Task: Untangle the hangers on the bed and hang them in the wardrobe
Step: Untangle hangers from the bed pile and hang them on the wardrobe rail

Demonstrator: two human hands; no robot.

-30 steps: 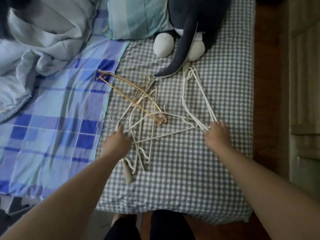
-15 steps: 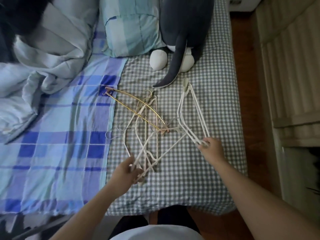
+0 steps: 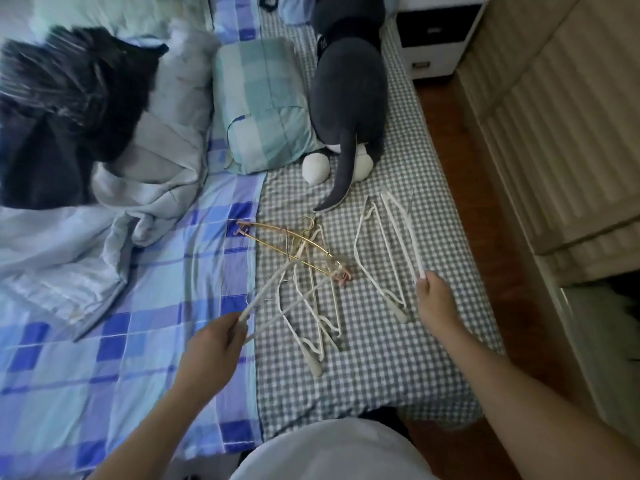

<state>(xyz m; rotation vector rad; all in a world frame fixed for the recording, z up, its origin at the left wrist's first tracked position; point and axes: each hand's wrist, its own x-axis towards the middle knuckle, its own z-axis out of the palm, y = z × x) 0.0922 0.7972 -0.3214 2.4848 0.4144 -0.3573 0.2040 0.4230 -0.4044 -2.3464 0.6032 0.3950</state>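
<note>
A tangle of white hangers (image 3: 311, 306) lies on the grey checked sheet of the bed (image 3: 381, 358), with a gold hanger (image 3: 287, 240) lying across its far side. My left hand (image 3: 213, 344) grips the end of one white hanger (image 3: 273, 289) and lifts it out of the pile to the left. My right hand (image 3: 434, 299) holds the corner of another white hanger (image 3: 398, 230), raised off the sheet at the right. A further white hanger (image 3: 377, 271) lies just left of it.
A grey and white plush toy (image 3: 349, 98) and a teal checked pillow (image 3: 263, 105) sit at the far end of the bed. A crumpled duvet (image 3: 145, 174) and dark clothing (image 3: 62, 109) lie at the left. Wooden floor (image 3: 491, 237), a bedside cabinet (image 3: 436, 32) and beige panelling (image 3: 554, 133) are on the right.
My left hand has moved back and left, pulling one white hanger out of the pile. My right hand has lifted its hanger clear to the right. The view has pulled back from the bed.
</note>
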